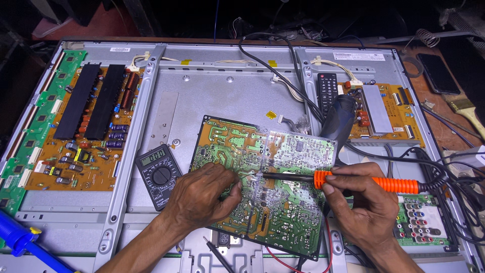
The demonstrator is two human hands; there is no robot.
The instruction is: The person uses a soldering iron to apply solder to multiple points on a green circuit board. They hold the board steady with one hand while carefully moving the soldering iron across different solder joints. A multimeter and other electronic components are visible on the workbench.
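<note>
Over the green board, which lies tilted on the open metal chassis, I have both hands at work. My right hand is clenched around the orange grip of the iron, its dark shaft running left so the tip sits at the board's middle. My left hand rests on the board's left half, fingers pinched at something thin right by the tip; I can't tell what. Left of the board lies the meter; above its right corner lean a dark tool and a remote.

To do this joint well, I judge I should keep the left hand braced on the board, hold the tip steady on one pad only, and watch the cable to the board's right so it doesn't tug the iron.
</note>
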